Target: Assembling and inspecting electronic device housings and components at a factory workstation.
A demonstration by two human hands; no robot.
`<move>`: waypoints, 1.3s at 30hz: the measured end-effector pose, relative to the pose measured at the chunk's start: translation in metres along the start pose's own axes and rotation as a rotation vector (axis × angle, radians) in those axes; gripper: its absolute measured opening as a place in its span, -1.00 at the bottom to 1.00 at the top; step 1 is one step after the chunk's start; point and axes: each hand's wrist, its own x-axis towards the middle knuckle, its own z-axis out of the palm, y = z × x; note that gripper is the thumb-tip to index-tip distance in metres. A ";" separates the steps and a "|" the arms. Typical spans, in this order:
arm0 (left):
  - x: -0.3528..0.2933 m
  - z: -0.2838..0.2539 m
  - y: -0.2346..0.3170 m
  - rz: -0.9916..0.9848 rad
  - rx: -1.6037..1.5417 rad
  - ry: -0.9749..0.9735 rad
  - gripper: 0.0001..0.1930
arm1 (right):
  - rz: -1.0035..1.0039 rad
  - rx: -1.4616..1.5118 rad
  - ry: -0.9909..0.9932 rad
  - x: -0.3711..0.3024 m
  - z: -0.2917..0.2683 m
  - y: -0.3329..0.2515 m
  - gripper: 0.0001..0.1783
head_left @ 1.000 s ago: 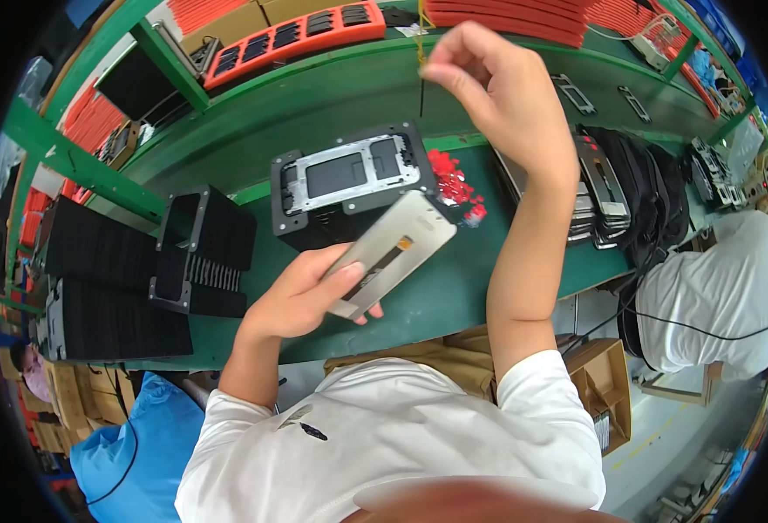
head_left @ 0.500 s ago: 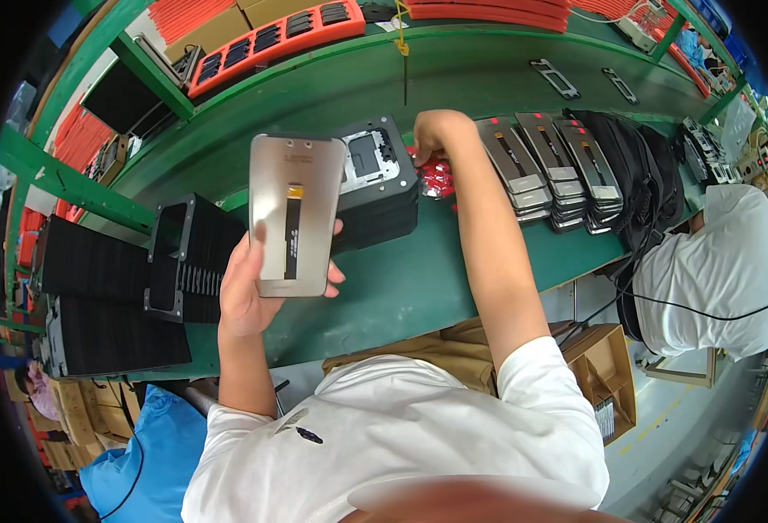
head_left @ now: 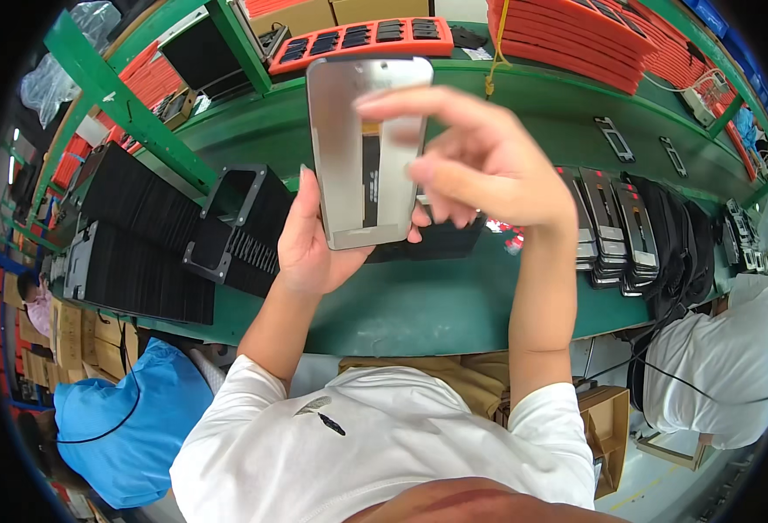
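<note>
the green worktop (head_left: 419, 305) runs across the view, with a raised green shelf behind it carrying orange trays (head_left: 358, 39) with dark slots. on the left of the worktop stand rows of black finned blocks (head_left: 140, 235), and one black frame with a square opening (head_left: 244, 205) leans against them. on the right lie several flat grey panels (head_left: 606, 227) side by side, next to a heap of black pouches (head_left: 676, 235). held up above the middle of the worktop, upright and facing the camera, is a silver rectangular panel (head_left: 349, 157) with a dark strip down its centre. the left hand (head_left: 314, 244) grips this panel from below, thumb on its left edge and fingers curled behind the lower edge. the right hand (head_left: 480, 166) is raised in front of the panel's right side, fingers loosely bent and pinched toward its upper right; whether it holds anything small cannot be told.
</note>
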 end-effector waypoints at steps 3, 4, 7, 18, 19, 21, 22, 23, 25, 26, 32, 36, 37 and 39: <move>0.006 0.005 0.006 0.023 0.077 0.019 -0.23 | 0.259 -0.034 -0.317 0.003 -0.012 0.017 -0.59; 0.010 0.006 0.009 0.027 0.151 0.025 -0.25 | 0.391 -0.049 -0.473 0.004 -0.018 0.021 -0.59; 0.014 -0.011 0.019 0.040 0.439 0.022 -0.30 | 0.369 -0.139 -0.373 -0.002 -0.033 0.022 -0.61; 0.040 -0.057 0.030 0.049 1.564 -0.147 -0.28 | 0.748 -0.656 0.296 -0.029 -0.090 0.044 -0.36; 0.043 -0.054 0.026 0.040 1.578 -0.158 -0.28 | 0.751 -0.655 0.299 -0.028 -0.088 0.044 -0.36; 0.049 -0.049 0.018 0.024 1.606 -0.177 -0.28 | 0.777 -0.598 0.246 -0.023 -0.083 0.045 -0.28; 0.051 -0.048 0.016 0.023 1.604 -0.179 -0.28 | 0.790 -0.569 0.219 -0.022 -0.081 0.045 -0.24; 0.053 -0.047 0.014 0.030 1.634 -0.196 -0.28 | 0.791 -0.569 0.220 -0.021 -0.081 0.045 -0.24; 0.057 -0.046 0.012 0.043 1.693 -0.230 -0.29 | 0.809 -0.567 0.164 -0.019 -0.081 0.044 -0.22; 0.058 -0.045 0.011 0.042 1.692 -0.233 -0.29 | 0.817 -0.565 0.137 -0.019 -0.082 0.044 -0.21; 0.058 -0.042 0.010 0.033 1.634 -0.217 -0.21 | 0.788 -0.607 0.040 -0.022 -0.092 0.065 -0.28; 0.054 -0.043 0.013 0.044 1.649 -0.204 -0.18 | 0.779 -0.717 0.009 -0.018 -0.087 0.065 -0.36; 0.053 -0.043 0.014 0.035 1.634 -0.190 -0.17 | 0.783 -0.753 0.014 -0.016 -0.083 0.062 -0.37; 0.053 -0.044 0.014 0.027 1.623 -0.186 -0.17 | 0.788 -0.787 0.019 -0.014 -0.080 0.060 -0.37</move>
